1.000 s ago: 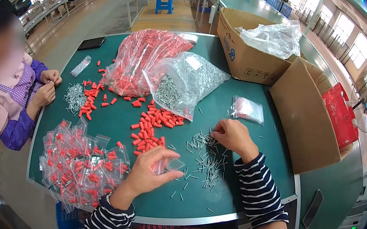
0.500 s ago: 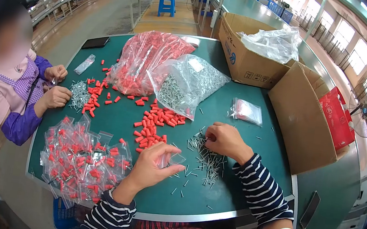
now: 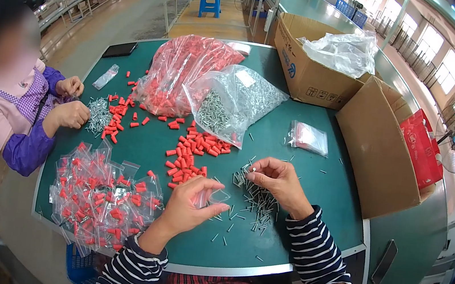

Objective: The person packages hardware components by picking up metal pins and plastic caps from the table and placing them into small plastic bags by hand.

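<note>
My left hand (image 3: 192, 203) is curled around a small clear plastic bag (image 3: 219, 196), whose mouth bulges between thumb and fingers. To its right, my right hand (image 3: 278, 182) pinches one or more small metal screws (image 3: 253, 170) above a loose screw pile (image 3: 260, 205). How many it holds is hard to make out. Red plastic caps (image 3: 184, 165) lie scattered just beyond my left hand. At the left of the table is a heap of filled bags (image 3: 99, 200), with red caps showing inside.
Behind the caps sit a large bag of red caps (image 3: 182, 73) and a bag of screws (image 3: 232, 102). Flat empty bags (image 3: 308, 138) lie to the right, near cardboard boxes (image 3: 372, 155). A co-worker's hands (image 3: 72, 113) are at another screw pile (image 3: 99, 113) on the left.
My right hand has lifted slightly from the screw pile and turned, and screw ends now show at its fingertips. My left hand stays in place with the bag.
</note>
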A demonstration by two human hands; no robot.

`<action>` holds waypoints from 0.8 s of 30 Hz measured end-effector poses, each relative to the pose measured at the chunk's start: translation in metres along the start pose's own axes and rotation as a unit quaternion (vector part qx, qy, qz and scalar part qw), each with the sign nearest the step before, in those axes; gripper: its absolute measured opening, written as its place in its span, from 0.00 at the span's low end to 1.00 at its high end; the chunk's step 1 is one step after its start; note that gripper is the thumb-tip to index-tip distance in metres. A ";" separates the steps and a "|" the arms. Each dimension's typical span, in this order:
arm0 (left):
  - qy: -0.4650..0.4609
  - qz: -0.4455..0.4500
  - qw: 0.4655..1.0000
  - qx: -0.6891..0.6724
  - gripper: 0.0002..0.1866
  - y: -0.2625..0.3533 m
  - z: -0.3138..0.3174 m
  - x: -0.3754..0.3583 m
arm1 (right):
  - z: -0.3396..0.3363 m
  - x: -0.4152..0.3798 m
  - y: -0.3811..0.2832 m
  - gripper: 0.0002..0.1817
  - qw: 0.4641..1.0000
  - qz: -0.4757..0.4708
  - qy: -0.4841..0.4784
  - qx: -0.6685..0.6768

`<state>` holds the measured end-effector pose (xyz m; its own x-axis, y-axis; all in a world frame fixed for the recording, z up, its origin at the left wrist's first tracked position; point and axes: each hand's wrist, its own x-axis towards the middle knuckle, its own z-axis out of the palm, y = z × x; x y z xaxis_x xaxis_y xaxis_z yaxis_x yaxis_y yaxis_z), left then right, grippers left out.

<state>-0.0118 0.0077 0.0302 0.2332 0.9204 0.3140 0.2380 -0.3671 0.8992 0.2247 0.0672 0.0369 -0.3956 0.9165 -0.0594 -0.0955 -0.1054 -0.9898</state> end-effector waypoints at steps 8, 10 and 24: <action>-0.015 -0.036 0.999 -0.007 0.24 -0.002 0.003 -0.001 | 0.008 -0.005 -0.006 0.09 1.000 0.014 0.013 0.021; -0.014 -0.040 0.999 -0.011 0.24 -0.004 0.003 -0.001 | 0.013 -0.005 -0.005 0.09 0.999 -0.008 0.004 0.032; 0.001 -0.023 1.000 -0.005 0.22 -0.012 0.011 -0.001 | 0.042 -0.013 -0.015 0.08 0.984 -0.159 -0.020 -0.077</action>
<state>-0.0047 0.0096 0.0153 0.2204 0.9362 0.2737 0.2380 -0.3238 0.9157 0.1928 0.0405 0.0580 -0.4037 0.8777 0.2581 -0.0816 0.2465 -0.9657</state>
